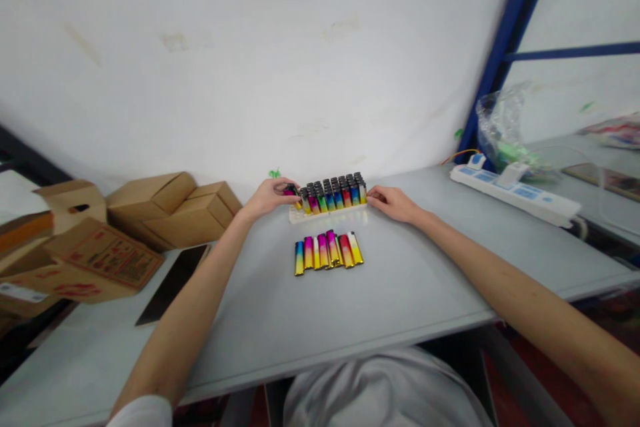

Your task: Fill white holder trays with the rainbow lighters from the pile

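Observation:
Rows of colourful lighters (333, 195) stand upright, black tops up, in a white tray (327, 215) near the wall. My left hand (270, 197) is at the tray's left end, closed on a purple lighter (289, 192) with a dark top, tilted above the holes. My right hand (393, 203) is at the tray's right end, its fingers curled against the edge there; the fingertips are partly hidden. In front of the tray, several loose lighters (329, 252) lie flat side by side, in blue, pink, red and yellow shades, one crossing over others.
Cardboard boxes (170, 210) and an opened carton (95, 257) are piled at the left, beside a dark flat panel (173, 285). A white power strip (515, 195) with plugs lies at the right, near a clear plastic bag (505, 127) and a blue post (500, 47). White wall behind.

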Tool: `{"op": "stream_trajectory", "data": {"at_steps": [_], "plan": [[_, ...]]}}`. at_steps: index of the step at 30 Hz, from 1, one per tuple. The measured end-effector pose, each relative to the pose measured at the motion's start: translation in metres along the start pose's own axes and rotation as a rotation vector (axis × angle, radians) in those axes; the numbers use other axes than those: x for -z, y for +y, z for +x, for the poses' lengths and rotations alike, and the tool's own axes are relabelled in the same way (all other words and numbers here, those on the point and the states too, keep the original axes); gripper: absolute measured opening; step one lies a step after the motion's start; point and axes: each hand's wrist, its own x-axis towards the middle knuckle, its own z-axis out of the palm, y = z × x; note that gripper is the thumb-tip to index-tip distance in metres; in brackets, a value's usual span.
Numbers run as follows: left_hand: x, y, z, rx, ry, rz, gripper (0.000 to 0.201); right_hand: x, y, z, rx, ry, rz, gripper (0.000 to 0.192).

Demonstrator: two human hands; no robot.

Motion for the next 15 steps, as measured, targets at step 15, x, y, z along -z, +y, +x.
{"op": "stream_trajectory", "data": {"at_steps": [15], "plan": [[-0.008, 0.062, -0.056, 0.157, -0.022, -0.090, 0.049, 0.000, 0.005, -0.001, -0.029, -0.007, 0.018, 0.027]]}}
